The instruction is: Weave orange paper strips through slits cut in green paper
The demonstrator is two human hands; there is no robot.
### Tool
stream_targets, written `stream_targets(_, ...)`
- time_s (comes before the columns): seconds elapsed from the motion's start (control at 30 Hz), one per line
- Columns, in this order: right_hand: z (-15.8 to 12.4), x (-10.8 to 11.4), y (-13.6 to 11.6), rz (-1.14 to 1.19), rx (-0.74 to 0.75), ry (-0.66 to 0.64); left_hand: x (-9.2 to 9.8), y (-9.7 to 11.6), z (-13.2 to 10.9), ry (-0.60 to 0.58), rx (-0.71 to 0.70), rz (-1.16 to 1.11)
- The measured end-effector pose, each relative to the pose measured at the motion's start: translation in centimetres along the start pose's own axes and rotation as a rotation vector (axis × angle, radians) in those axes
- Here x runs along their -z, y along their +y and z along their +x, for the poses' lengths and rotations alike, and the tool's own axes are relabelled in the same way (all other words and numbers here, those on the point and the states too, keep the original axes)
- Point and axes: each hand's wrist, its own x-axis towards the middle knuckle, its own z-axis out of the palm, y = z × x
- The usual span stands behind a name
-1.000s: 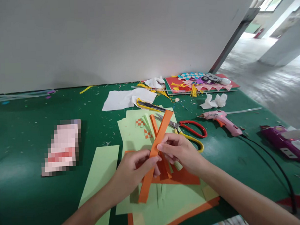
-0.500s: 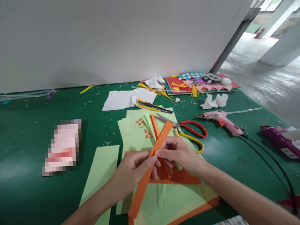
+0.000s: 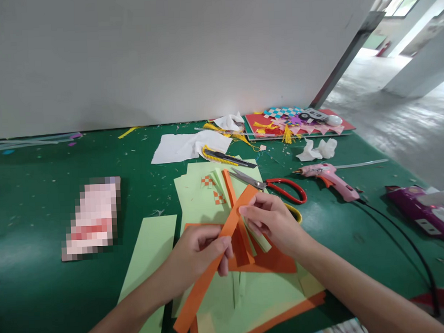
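Note:
An orange paper strip (image 3: 203,290) slants up from lower left to upper right between my hands. My left hand (image 3: 201,248) pinches it near its middle, thumb on top. Closer to the upper end, my right hand (image 3: 270,218) grips the same strip between thumb and fingers. Beneath lie narrow green paper strips (image 3: 218,179) and another orange strip (image 3: 229,186), partly covered by my hands. They rest on an orange sheet (image 3: 281,263) and pale green sheets (image 3: 192,197). Small orange checkered woven pieces (image 3: 219,198) lie just beyond.
Scissors (image 3: 285,189) lie right of the sheets, one handle partly behind my right hand. Farther back is a yellow and black utility knife (image 3: 229,158). A pink glue gun (image 3: 331,179) with a cord lies right, beside a purple device (image 3: 422,211). A green sheet (image 3: 152,248) lies left.
The orange strip has slid down and left, its lower end now nearer the table's front. My right hand has moved slightly right and up, apart from the left.

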Motion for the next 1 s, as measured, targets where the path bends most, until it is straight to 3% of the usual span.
stream_targets(0.23,-0.5,-0.5,0.0,-0.141,-0.132,-0.139,-0.1,0.0,0.2,0.01,-0.001,0.003)
stream_targets(0.4,-0.5,-0.6,-0.1,-0.154,-0.132,-0.146,-0.1,-0.1,0.1,0.002,0.001,-0.011)
stream_targets(1.0,0.6,2.0,-1.6,0.03,0.085,0.196,0.1,-0.3,-0.1,-0.008,0.063,0.028)
